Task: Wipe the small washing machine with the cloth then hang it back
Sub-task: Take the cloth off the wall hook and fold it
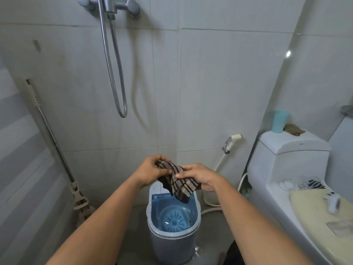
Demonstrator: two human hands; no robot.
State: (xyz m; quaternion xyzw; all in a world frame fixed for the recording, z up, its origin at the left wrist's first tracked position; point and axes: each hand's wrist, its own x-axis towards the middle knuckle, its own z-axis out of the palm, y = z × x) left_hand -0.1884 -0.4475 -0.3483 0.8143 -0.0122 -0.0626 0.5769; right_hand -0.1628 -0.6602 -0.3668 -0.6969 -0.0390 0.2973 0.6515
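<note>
The left hand (150, 170) and right hand (198, 176) both pinch the soft checked cloth (178, 183), bunched between them. Its loose end hangs down. Right under it sits the small washing machine (172, 245), a round grey tub with a smooth see-through blue lid, on the floor beside the toilet (298, 169).

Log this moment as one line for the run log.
phase: pre-wipe | hands: left hand and right hand grip checked cloth | cloth: above small washing machine, not touching | lid: clear blue
</note>
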